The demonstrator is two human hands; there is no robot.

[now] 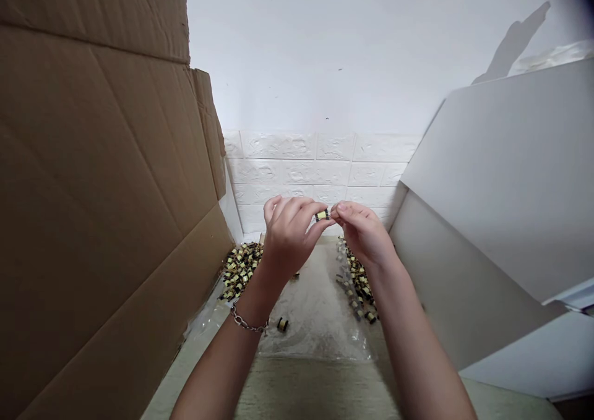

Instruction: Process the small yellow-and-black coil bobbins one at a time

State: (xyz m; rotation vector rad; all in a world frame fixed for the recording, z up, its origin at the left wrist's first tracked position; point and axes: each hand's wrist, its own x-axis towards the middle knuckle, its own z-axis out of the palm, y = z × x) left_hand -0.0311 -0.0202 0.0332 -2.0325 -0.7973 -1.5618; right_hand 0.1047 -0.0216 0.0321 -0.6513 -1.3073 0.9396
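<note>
Between the thumb and fingers of my left hand (290,225) is a small transformer coil (322,215), wrapped in yellow tape with black ends. Thin pins show at its left end. My right hand (364,225) is closed in a pinch just beside the coil's right end, on what looks like a thin copper wire coming from it. Both hands are raised above the table. Below them, a loose coil (283,325) lies on a clear plastic bag (315,321). Another small piece is partly hidden by my left wrist.
One heap of coils (242,268) lies left of the bag, another coil pile (359,278) right, partly under plastic. A tall cardboard sheet (93,191) walls the left side; white panels (501,179) stand on the right. A white brick-patterned wall (297,172) closes the back.
</note>
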